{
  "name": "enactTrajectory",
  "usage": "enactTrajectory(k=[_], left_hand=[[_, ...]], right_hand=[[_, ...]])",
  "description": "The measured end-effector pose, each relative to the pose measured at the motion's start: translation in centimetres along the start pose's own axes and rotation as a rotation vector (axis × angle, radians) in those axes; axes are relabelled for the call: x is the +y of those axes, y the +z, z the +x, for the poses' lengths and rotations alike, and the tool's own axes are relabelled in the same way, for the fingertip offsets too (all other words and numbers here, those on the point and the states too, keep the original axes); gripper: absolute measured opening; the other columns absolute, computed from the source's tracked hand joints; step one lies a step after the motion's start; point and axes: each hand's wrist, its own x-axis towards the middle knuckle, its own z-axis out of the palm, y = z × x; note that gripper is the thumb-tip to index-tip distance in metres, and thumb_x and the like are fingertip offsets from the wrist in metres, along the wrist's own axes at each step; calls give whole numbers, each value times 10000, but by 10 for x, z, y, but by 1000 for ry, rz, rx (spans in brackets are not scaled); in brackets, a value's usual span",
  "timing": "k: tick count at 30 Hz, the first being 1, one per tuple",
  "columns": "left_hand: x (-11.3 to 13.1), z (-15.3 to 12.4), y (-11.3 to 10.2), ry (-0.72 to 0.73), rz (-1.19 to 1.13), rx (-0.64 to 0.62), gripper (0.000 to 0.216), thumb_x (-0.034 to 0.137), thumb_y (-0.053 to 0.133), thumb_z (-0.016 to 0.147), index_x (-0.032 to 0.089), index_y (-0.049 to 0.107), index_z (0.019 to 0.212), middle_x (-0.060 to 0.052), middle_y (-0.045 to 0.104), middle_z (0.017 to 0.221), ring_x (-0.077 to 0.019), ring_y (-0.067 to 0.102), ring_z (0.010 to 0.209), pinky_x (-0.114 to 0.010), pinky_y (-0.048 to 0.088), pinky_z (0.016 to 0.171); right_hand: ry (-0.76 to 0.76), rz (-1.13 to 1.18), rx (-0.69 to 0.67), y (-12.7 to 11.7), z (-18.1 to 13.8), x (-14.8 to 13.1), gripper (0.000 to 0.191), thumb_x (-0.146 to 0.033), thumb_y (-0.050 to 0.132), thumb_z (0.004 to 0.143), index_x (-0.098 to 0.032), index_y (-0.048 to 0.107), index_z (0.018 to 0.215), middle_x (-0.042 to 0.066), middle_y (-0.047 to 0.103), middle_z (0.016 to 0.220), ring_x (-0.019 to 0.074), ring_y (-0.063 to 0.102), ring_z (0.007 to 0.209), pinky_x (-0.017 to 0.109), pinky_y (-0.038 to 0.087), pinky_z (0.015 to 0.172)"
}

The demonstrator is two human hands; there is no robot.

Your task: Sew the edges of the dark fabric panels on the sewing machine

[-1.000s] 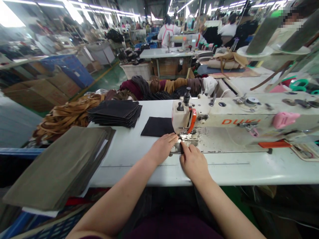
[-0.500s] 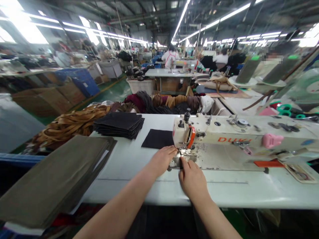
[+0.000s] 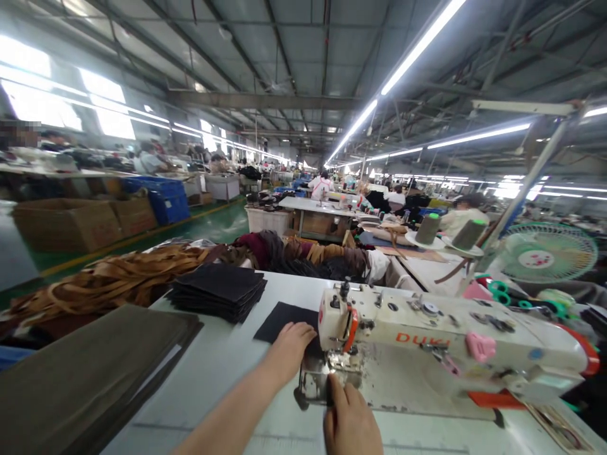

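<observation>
A white sewing machine (image 3: 379, 335) with an orange lever stands on the pale worktable (image 3: 218, 373). My left hand (image 3: 288, 354) is open, its outstretched fingers lying on the right part of a flat black fabric piece (image 3: 275, 321), left of the machine head. Close in front of the needle area, my right hand (image 3: 351, 417) is closed, with the index fingertip at the metal plate (image 3: 313, 384). A dark edge shows along its thumb side; what it holds, if anything, is hidden. Behind to the left sits a stack of black fabric pieces (image 3: 218, 291).
A thick olive-grey fabric pile (image 3: 95, 373) covers the table's left end. Tan straps (image 3: 128, 272) and bundled cloth lie beyond. Thread cones (image 3: 429, 229) and a green fan (image 3: 545, 253) stand at the right. Co-workers sit farther back.
The view has tilted up, so the table sits lower. My left hand has moved from beside the needle onto the black fabric piece. My right hand stays by the plate.
</observation>
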Motion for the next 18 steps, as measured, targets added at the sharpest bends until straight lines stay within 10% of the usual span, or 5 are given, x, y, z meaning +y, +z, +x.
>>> enactTrajectory(k=[9, 18], left_hand=[[-38, -12, 12, -257, 130, -141, 675, 34, 333, 917, 340, 471, 1502, -17, 400, 1598, -266, 294, 1513, -629, 199, 1216], [-60, -51, -27, -370, 75, -114, 706, -44, 301, 863, 224, 505, 1484, -79, 418, 1584, -267, 310, 1506, -544, 250, 1228]], right_hand=[[15, -19, -38, -1, 1, -1, 587, -49, 484, 827, -185, 589, 1389, 99, 677, 1121, 244, 645, 1003, 345, 501, 901], [-79, -4, -79, -32, 7, -5, 465, -127, 465, 937, -105, 544, 1395, 114, 648, 1034, 254, 624, 945, 375, 484, 878]])
